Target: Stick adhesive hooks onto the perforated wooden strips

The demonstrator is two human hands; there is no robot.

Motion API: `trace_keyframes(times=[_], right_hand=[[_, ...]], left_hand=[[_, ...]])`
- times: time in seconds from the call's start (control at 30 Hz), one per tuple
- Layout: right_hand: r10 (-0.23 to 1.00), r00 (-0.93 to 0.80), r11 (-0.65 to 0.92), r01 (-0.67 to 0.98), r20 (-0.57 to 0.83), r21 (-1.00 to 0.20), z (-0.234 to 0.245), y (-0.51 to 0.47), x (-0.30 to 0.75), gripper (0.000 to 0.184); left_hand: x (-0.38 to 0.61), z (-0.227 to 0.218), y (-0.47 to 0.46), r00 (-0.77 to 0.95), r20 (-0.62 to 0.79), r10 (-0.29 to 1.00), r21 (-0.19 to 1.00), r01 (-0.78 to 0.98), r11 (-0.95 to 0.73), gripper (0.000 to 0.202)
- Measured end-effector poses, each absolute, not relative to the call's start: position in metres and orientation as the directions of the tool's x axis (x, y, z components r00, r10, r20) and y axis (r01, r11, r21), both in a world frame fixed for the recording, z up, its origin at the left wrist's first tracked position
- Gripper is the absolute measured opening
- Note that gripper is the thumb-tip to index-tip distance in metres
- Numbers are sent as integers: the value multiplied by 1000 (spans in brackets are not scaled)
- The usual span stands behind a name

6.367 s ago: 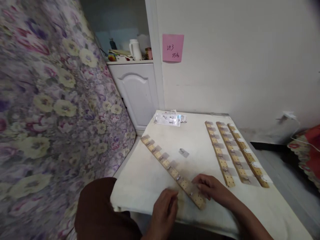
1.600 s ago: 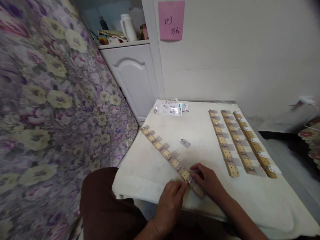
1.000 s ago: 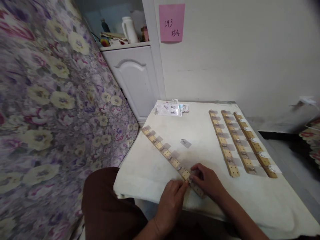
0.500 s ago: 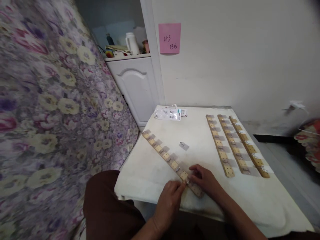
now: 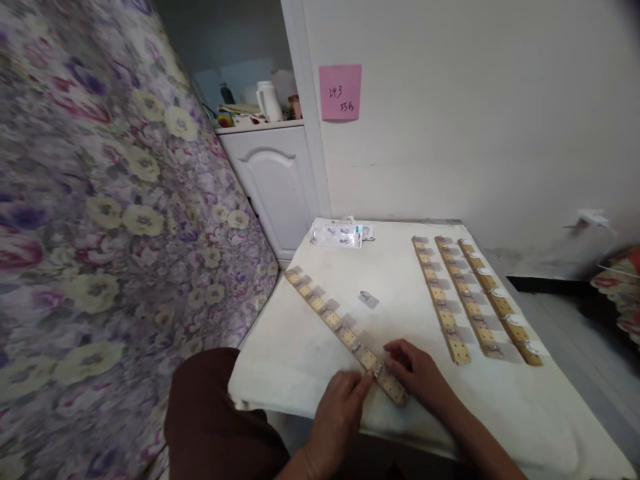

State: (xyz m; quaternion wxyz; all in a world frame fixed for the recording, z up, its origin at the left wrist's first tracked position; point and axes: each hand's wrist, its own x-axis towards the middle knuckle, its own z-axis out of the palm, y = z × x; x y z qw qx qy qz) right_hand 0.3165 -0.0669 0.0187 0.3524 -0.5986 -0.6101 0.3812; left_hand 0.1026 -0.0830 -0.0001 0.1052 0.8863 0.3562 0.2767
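Observation:
A long wooden perforated strip [image 5: 330, 320] with several small metal hooks lies slantwise on the white cloth-covered table [image 5: 310, 347]. My left hand [image 5: 340, 407] pinches at the strip near its close end, fingertips closed on a small metal hook there. My right hand [image 5: 417, 373] rests on the strip's close end from the right, fingers curled on the wood. A single loose metal hook [image 5: 367, 298] lies on the cloth beyond the strip.
Three more wooden strips [image 5: 470, 300] lie side by side at the table's right. A clear packet of hooks [image 5: 340, 235] sits at the far edge. A floral mattress [image 5: 100, 220] leans at the left, a white cabinet [image 5: 273, 180] behind, a pink note [image 5: 341, 92] on the wall.
Both hands have stayed at the strip's close end; my left hand came up to pinch at it beside the right. The view has shifted slightly.

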Motion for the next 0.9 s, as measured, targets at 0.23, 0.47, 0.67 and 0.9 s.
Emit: trace_keyframes(times=[0.23,0.47,0.67,0.9], right_hand=[[997,-20,-53,536,-75,-843,21,-70,311,39],[993,-17,-89,530,-115,-843,14,-67,309,42],[993,-45,-75,506,-113,-859,11,-66,311,42],[993,-60,-60,481,-101,-875,19,-41,332,31]], left_hand=[[104,-2,-84,584,407,702,369,598,-711,42],[104,2,-82,602,407,687,328,605,-725,39],[103,-1,-79,603,444,663,306,593,-745,35],[100,-11,-76,576,521,630,279,582,-764,35]])
